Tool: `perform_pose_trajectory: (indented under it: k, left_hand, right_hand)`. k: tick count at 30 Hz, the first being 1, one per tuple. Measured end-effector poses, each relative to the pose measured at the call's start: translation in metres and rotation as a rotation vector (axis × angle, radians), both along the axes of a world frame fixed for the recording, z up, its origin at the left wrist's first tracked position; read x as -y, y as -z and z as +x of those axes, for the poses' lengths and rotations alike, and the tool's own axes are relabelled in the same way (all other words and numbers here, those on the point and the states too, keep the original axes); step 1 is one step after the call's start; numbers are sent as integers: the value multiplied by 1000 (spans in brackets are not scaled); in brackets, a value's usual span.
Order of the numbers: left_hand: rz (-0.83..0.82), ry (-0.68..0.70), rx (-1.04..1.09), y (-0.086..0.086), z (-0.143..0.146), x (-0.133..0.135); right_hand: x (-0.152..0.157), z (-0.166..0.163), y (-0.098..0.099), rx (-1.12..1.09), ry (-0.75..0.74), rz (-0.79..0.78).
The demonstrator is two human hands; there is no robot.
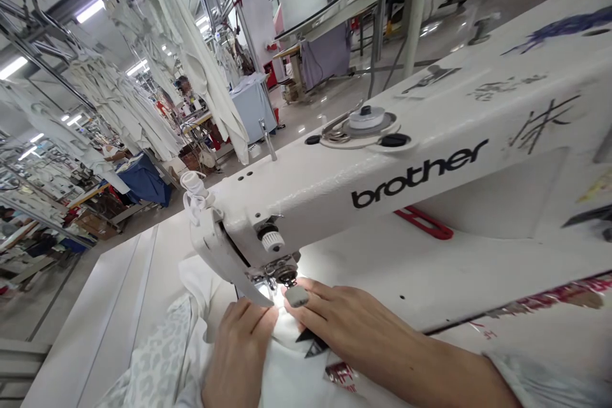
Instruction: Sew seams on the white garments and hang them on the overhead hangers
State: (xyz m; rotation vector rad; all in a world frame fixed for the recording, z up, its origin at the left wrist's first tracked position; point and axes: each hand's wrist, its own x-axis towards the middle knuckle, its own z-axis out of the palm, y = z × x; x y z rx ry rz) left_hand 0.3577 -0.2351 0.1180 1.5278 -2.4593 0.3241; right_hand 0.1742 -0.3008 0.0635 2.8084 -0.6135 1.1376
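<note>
A white Brother sewing machine fills the right and middle of the view, its needle area lit from below. White fabric lies under the needle, with a patterned piece to the left. My left hand rests on the fabric just left of the needle, fingers curled and pressed down on the cloth. My right hand lies flat on the fabric right of the needle, fingers stretched toward the presser foot. A small dark tool shows under its palm.
The white sewing table runs away to the left. Hanging white garments and metal racks fill the background. Other workstations and a person stand far off at the left. A red handle lies behind the machine arm.
</note>
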Motion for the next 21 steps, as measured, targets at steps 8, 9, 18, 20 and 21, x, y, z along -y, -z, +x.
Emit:
perform_pose_trajectory:
  k: [8,9,18,20,21]
  left_hand:
    - [162,-112,-81,-3,1,11]
    - [132,-106,-64,-3,1,12]
    - [-33,-76,45,2,5,18]
    - [-23,-79,42,2,6,18]
    - [-15,-78,38,2,6,18]
  right_hand:
    - [11,9,-5,-27,77,6]
    - [12,10,-5,-34,88,16]
    - [14,12,-4,-88,111,58]
    - [14,12,-4,-90,112,64]
    - [14,12,-4,-91,111,67]
